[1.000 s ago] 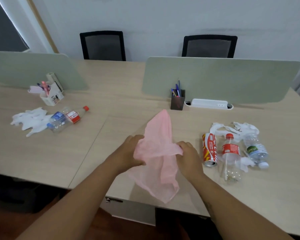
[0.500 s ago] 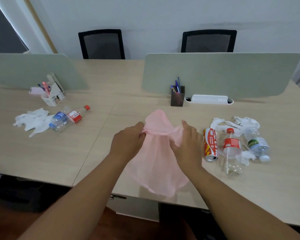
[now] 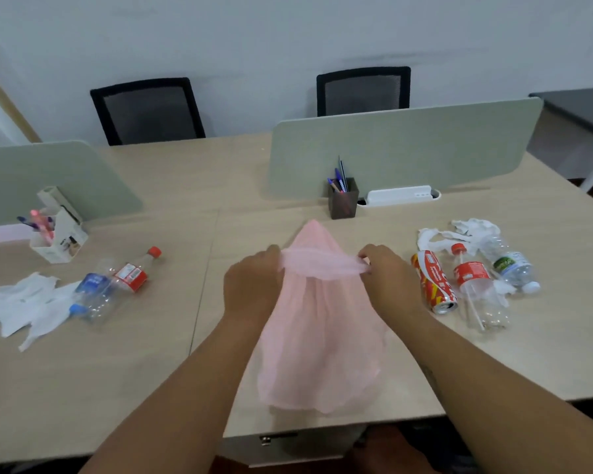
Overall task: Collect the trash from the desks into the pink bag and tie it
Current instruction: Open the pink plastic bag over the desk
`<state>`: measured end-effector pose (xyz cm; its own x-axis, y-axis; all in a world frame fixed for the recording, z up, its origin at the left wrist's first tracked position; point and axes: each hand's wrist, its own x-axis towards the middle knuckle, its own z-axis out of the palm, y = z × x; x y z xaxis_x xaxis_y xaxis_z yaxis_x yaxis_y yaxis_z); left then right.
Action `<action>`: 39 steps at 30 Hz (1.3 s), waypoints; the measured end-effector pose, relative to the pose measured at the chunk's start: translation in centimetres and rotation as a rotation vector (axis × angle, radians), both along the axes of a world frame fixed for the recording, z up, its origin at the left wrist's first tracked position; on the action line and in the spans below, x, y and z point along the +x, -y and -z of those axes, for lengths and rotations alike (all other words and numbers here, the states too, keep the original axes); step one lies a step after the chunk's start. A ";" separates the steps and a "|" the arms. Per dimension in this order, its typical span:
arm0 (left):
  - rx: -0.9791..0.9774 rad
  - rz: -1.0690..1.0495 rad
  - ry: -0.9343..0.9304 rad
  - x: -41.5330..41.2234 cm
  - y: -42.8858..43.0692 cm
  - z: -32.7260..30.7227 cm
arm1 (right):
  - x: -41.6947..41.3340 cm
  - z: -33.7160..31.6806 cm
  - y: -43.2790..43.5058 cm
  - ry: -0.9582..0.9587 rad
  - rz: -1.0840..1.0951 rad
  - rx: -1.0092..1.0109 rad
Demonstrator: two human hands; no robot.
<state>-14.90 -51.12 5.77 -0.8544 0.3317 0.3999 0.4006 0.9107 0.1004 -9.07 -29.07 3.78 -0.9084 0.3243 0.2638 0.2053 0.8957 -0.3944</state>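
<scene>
Nearest the person, the thin translucent pink plastic bag (image 3: 319, 354) is hanging over the front edge of the pale wooden desk (image 3: 117, 388), with the left hand (image 3: 254, 285) and the right hand (image 3: 391, 282) each pinching its rim and stretching the mouth between them. Farther out the trash is lying untouched: a red drinks can (image 3: 433, 282), two clear plastic bottles (image 3: 476, 292) and crumpled white paper (image 3: 466, 230) to the right, another bottle pair (image 3: 124, 282) and white tissue (image 3: 21, 306) well apart on the left. The flimsy film is probably clinging to itself, so the mouth may be collapsing or slipping free once one hand is letting go to reach for the can.
</scene>
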 end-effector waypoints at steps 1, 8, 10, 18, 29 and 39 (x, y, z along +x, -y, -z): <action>0.063 -0.081 0.072 -0.9 1.5 -0.4 | 0.3 0.2 -0.7 0.014 0.059 0.019; -0.107 0.130 0.066 -2.2 3.7 0.4 | -1.5 -1.6 2.9 0.024 0.063 -0.134; -0.117 0.220 -0.048 -1.2 1.3 0.2 | -2.3 -2.7 4.7 -0.010 0.020 -0.104; 0.244 -0.094 0.163 -6.5 7.9 -2.5 | -1.8 -2.4 1.8 0.039 0.205 0.062; 0.054 -0.106 0.078 -6.8 5.6 -4.6 | -2.6 -4.5 1.8 0.031 0.148 0.086; 0.047 0.127 0.019 -5.4 0.9 -5.2 | -1.9 -2.7 0.3 0.001 0.092 -0.030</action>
<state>-20.30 -52.04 11.00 -0.8142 0.4192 0.4017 0.5102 0.8468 0.1505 -11.00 -29.41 6.47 -0.8745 0.4144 0.2519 0.2866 0.8607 -0.4207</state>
